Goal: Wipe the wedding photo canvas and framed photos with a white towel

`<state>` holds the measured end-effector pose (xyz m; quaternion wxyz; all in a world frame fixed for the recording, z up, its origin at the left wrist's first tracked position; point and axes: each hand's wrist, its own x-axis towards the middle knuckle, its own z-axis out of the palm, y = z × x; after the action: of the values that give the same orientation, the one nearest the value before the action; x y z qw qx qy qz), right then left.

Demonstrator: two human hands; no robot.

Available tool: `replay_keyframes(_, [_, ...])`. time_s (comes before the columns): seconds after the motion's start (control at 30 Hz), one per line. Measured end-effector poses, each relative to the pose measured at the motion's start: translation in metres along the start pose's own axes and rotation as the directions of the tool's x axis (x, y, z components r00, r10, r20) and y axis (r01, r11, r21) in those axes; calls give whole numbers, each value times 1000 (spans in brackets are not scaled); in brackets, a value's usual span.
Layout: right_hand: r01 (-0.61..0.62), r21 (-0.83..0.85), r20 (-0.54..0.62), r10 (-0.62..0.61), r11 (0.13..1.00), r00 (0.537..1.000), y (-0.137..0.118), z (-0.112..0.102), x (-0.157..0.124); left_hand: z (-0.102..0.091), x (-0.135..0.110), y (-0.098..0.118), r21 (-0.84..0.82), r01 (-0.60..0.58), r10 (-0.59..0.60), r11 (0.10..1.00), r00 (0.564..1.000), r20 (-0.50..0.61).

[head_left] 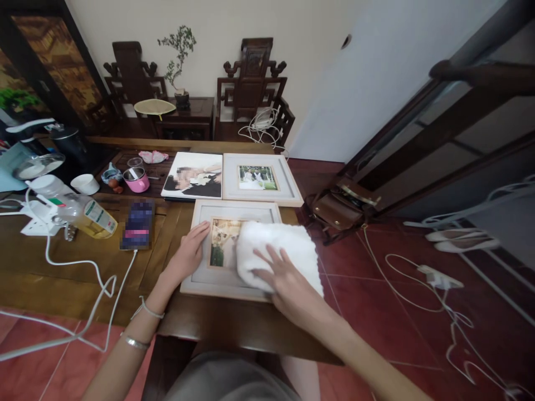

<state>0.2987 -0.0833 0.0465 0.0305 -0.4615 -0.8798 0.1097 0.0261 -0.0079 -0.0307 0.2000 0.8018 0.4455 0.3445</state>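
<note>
A light picture frame (234, 209) lies face up near the table's front edge, with a photo behind its front. My left hand (189, 255) grips its left side, fingers closed over the border. A white cloth (303, 248) covers the right half of this frame and hangs past its right side. Flat on the cloth presses my right hand (288, 281), its fingers spread and slightly blurred. Behind are a second light frame (288, 178) with a wedding photo and, to its left, a white-and-black picture panel (196, 178).
On the wooden table (167, 278)'s left stand a bottle of yellow liquid (98, 218), a pink cup (137, 181), a white cup (84, 184) and a phone (137, 225) on a white cable. A brown bag (340, 209) hangs at the right. Cords lie on the red floor.
</note>
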Motion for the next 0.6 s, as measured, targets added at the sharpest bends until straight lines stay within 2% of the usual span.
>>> replay_keyframes(0.1, [-51,-79,-159,38,996,986,31,6,36,-1,2,-2,-3,-13,13,1000,1000,14])
replay_keyframes(0.17, [-109,-139,-215,77,984,974,48,3,59,-2,3,-3,-4,-11,11,1000,1000,23])
replay_keyframes(0.3, [-156,-239,-176,115,958,978,57,-7,86,-1,3,-3,-5,6,-6,1000,1000,24])
replay_keyframes(0.4, [-104,-250,-64,91,963,994,41,-10,74,1,2,-2,-1,28,-28,1000,1000,-1])
replay_keyframes(0.5, [-32,-182,102,51,983,994,15,-14,37,4,2,-1,10,31,-30,999,999,-22])
replay_keyframes(0.6, [34,-61,240,-19,998,971,-14,-23,-5,4,1,0,22,34,-33,999,999,-25])
